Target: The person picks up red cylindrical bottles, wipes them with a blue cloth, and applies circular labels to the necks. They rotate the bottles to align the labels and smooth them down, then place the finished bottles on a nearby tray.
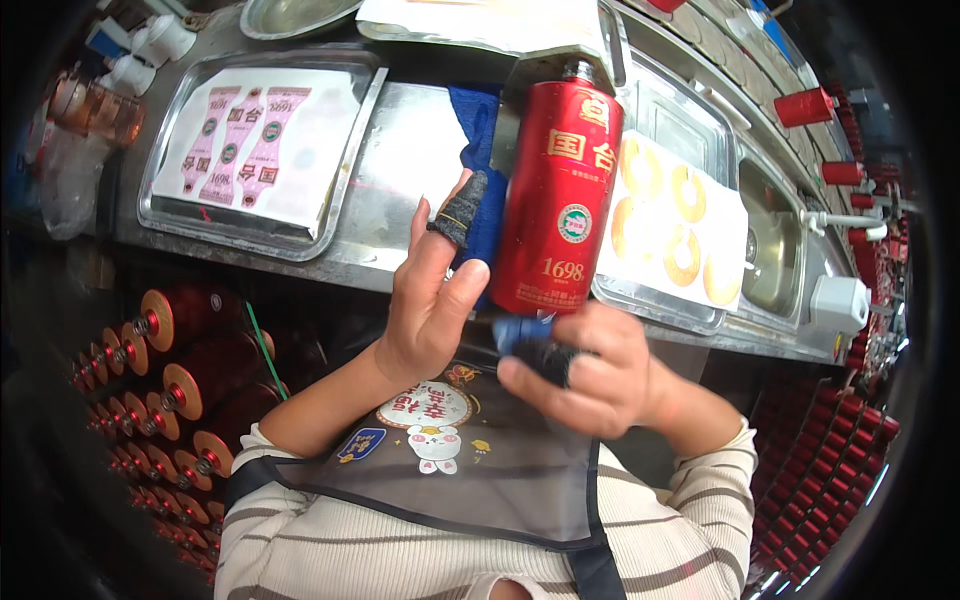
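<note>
A red bottle (562,200) with gold lettering and a round green-and-white label lies in front of me, its neck pointing away. It rests beside and partly over a blue cloth (482,130). My left hand (432,285) is at the bottle's lower left, its fingers stretched out and its thumb by the bottle's edge; a grey fabric cover wraps one finger. Below the bottle's base, my right hand (590,370) is closed and slightly blurred. A small blue piece (522,330) shows at its fingers, with a dark cover next to it; the piece's exact kind is unclear.
A steel tray (345,200) with pink decal sheets stands at the left. To the right, gold ring-shaped decals lie on white paper (640,268) over another tray, near a sink (775,290). Red bottles (200,385) are stacked below the bench at left; more stand at right.
</note>
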`<action>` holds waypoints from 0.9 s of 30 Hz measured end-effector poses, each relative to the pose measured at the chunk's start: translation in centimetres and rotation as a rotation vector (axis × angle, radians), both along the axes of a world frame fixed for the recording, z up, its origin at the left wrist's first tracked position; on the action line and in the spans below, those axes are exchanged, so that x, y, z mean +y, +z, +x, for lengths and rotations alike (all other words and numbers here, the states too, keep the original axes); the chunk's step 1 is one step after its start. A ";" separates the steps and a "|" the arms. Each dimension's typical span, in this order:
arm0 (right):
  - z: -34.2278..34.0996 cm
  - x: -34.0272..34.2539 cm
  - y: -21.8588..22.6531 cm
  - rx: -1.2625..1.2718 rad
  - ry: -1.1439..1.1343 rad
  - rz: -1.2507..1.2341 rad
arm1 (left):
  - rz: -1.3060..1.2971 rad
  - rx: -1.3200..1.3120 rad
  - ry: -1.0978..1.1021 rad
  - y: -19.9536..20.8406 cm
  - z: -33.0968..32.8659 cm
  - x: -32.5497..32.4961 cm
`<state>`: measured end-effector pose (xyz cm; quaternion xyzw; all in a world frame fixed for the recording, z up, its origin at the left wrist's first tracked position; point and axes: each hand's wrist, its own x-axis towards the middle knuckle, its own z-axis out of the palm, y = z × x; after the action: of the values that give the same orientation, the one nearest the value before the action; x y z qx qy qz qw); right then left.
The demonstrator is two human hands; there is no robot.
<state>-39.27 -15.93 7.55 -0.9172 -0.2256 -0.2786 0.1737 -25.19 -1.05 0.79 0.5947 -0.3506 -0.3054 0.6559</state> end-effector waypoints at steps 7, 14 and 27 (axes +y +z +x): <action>-2.6 5.3 -4.5 -0.121 -0.948 1.030 | 0.050 -0.069 -0.075 0.5 -1.1 -1.0; -0.8 0.3 -2.2 -0.143 -0.897 0.931 | -0.011 -0.046 -0.063 1.1 -1.3 -1.6; 5.5 -4.8 -1.4 -0.261 -0.826 0.937 | 0.110 -0.537 -0.065 2.7 2.8 -5.1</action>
<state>-33.77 -20.76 6.15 -0.7137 0.2730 -0.5013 0.4060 -22.42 -6.17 3.47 0.6773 -0.5139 -0.1762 0.4961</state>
